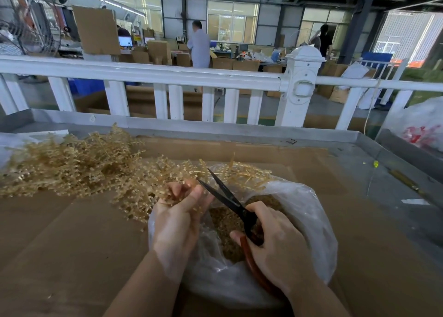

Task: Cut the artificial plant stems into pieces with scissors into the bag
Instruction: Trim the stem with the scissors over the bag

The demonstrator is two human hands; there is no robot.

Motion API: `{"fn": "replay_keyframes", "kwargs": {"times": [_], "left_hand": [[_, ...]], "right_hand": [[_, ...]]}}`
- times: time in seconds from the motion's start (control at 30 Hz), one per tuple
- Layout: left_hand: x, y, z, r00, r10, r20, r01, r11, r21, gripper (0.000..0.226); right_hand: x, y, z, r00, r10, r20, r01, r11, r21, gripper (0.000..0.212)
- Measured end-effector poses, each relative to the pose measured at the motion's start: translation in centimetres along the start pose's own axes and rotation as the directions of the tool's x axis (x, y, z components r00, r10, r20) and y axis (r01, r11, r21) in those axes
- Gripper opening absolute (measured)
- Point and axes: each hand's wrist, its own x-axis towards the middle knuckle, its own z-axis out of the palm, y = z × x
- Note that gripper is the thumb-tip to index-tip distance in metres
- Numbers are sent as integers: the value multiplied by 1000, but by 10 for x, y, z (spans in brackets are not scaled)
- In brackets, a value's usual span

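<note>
A heap of tan artificial plant stems lies across the left of the cardboard-covered table. My left hand grips a bunch of these stems over the mouth of a clear plastic bag. Cut tan pieces fill the bag's bottom. My right hand holds black scissors with red-brown handles. Their blades are parted and point up-left, just beside my left fingertips and the held stems.
Brown cardboard covers the table top, which has a grey metal rim. A white railing runs behind it. A bagged bundle sits at far right. People and cartons stand far back in the workshop.
</note>
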Motion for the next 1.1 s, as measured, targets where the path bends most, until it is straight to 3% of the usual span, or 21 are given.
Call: {"fn": "replay_keyframes", "kwargs": {"times": [0.33,0.5,0.67,0.77,0.97,1.1], "left_hand": [[-5,7,10,997,-61,-52,59,998,-38,24],[-5,6,10,997,-28,-65,28,1000,6,29],[-10,0,9,988,64,139,-96,967,237,33],[-17,-5,12,964,51,262,-141,930,339,38],[-21,-10,16,955,36,293,-178,863,474,37],[-21,-15,14,957,-55,285,-56,928,368,36]], "right_hand": [[0,2,2,1000,-2,-24,2,1000,-3,36],[0,3,1,994,-29,-106,31,999,15,36],[3,3,0,982,29,-185,-4,991,137,40],[2,6,1,971,56,-232,-3,975,223,33],[2,7,3,963,58,-262,7,971,240,28],[2,7,4,957,21,-290,41,977,208,28]]}}
